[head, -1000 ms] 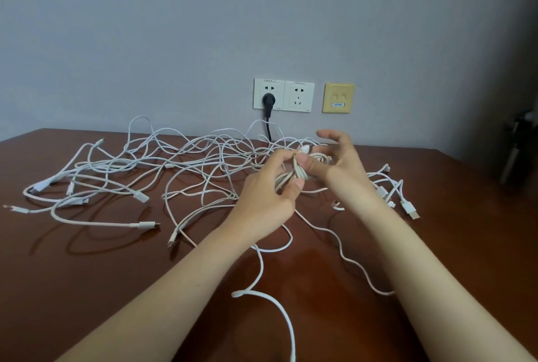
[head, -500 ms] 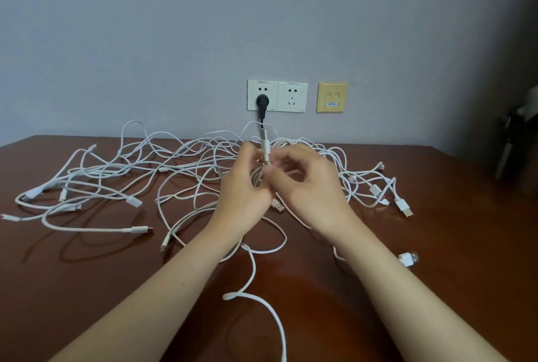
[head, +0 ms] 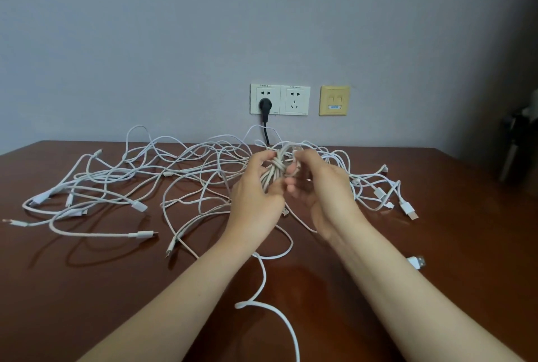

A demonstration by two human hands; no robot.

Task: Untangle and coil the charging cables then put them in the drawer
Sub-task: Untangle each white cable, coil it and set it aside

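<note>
Landmark for me = the coiled bundle (head: 273,172), held up over the table (head: 87,289) at mid-frame. Nearest me, below the bundle, one loose white cable (head: 279,318) snakes across the wood & runs off the bottom edge. Down-right of the bundle, a lone USB plug (head: 416,261) lies beside the right forearm.

Then the hands. The left hand (head: 256,201) is on the bundle's left side, fingers & thumb curled round the strands, clamped on it. The right hand (head: 326,195) is on the bundle's right side, fingers curled in & pinching at the wrap near its top. It's a bit blurred, so which strand exactly I can't tell. The two hands are close together w/ the bundle btwn them.

Left of the bundle & behind it, the tangle of cables (head: 174,169) sprawls over the table, loops crossing. Right of the bundle, a cluster of connectors (head: 404,207) lies flat.

Beyond the bundle, on the wall: a black plug (head: 265,105) sits in the double socket (head: 294,99), w/ a yellow plate (head: 334,100) just right of that.
</note>
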